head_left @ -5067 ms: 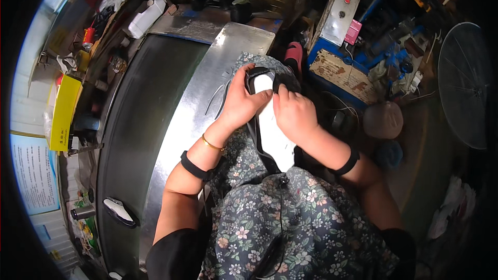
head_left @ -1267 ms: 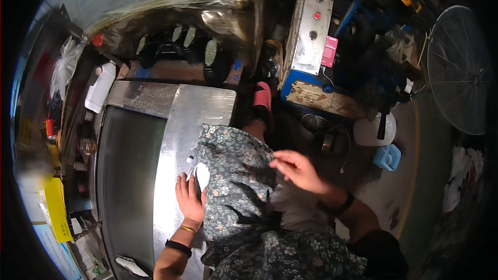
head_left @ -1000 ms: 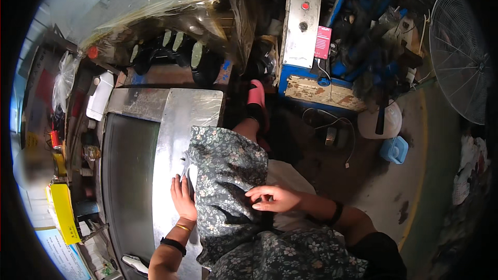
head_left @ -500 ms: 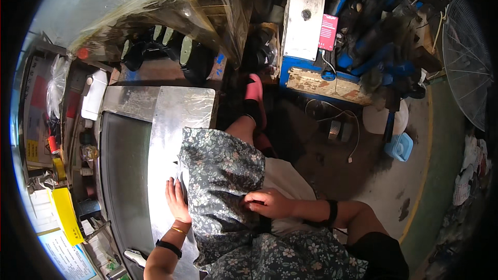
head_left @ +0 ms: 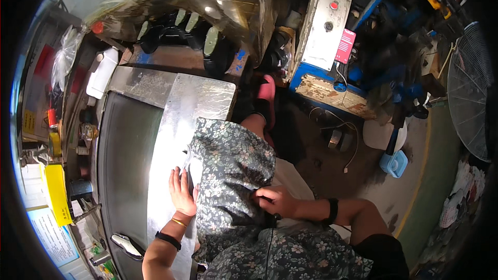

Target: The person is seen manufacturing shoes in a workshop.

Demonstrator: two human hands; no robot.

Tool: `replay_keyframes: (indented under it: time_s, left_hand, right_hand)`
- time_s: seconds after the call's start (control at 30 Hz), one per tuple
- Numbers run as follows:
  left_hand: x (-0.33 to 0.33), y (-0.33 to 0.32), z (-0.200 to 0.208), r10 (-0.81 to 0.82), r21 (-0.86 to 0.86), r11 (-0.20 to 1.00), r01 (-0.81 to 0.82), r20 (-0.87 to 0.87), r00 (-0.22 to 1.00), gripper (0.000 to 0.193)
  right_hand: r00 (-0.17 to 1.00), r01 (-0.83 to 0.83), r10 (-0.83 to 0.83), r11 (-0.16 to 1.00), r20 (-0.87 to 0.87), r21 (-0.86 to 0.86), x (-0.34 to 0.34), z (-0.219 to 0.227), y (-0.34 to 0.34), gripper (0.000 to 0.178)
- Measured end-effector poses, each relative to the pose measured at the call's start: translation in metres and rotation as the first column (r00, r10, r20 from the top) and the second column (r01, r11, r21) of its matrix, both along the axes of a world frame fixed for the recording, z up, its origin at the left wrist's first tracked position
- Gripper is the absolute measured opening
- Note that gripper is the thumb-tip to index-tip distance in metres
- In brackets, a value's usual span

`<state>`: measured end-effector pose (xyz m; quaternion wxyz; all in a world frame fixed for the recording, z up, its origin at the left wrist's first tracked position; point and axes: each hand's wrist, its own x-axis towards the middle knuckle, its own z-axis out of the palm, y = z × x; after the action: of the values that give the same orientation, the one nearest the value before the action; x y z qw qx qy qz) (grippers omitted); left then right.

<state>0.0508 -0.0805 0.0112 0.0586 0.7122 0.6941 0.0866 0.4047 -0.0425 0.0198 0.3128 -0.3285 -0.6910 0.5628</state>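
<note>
My left hand (head_left: 182, 194) lies on the shiny metal ledge (head_left: 199, 96), fingers stretched out, beside the dark floral apron (head_left: 228, 161) over my lap. Close to its fingertips is a small dark, thin item (head_left: 188, 151), too unclear to name. My right hand (head_left: 275, 200) rests at the right side of the apron with its fingers curled in; what they hold, if anything, is hidden. Left of the ledge runs a dark conveyor belt (head_left: 127, 145). A black-and-white shoe (head_left: 127, 247) lies at the belt's near end.
Several black shoe forms with pale green tops (head_left: 211, 41) stand beyond the ledge. A control panel with buttons (head_left: 327, 26) rises ahead on the right. On the floor are a white cable (head_left: 355, 145) and a blue basket (head_left: 394, 164). A large fan (head_left: 469, 93) stands far right.
The view has turned, so the far things sit farther right and the shoe shows more fully. My left hand has shifted slightly nearer me along the ledge; my right hand stays curled at the apron.
</note>
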Motion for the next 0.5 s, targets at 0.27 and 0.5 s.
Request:
replay_keyframes:
  time_s: [0.27,0.5]
  left_hand:
    - [0.005,0.004,0.005,-0.034,0.174,0.985,0.000,0.196,0.980,0.060]
    - [-0.028,-0.046,0.012,-0.031,0.345,0.934,-0.090,0.329,0.944,0.064]
  right_hand:
    - [0.982,0.177,-0.185,0.965,0.023,0.194,-0.019,-0.002,-0.014,0.018]
    - [0.965,0.208,-0.234,0.959,0.122,0.192,-0.019,-0.021,-0.022,0.014]
